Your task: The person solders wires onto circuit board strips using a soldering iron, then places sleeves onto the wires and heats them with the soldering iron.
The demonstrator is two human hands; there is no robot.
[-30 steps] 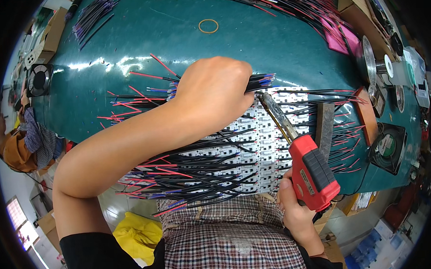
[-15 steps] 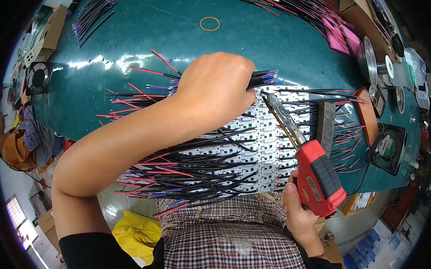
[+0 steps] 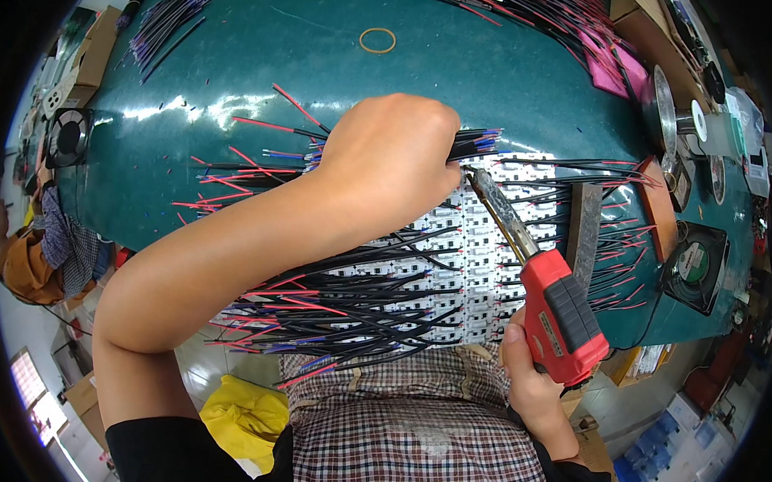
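Right grip (image 3: 531,376) closed round the handle of a red-and-black soldering gun (image 3: 560,320); left grip (image 3: 393,156) fisted on a bundle of thin black wires with red and blue ends (image 3: 478,143).
White rectangular circuit-board panel (image 3: 481,276) on the green desk (image 3: 260,50): partly under the left grip, ahead of the right grip. Gun's slim metal tip (image 3: 472,178) just beside the left grip, over the panel; can't tell if touching. Dark rectangular bar (image 3: 584,226) ahead and right of the right grip, across black wires.
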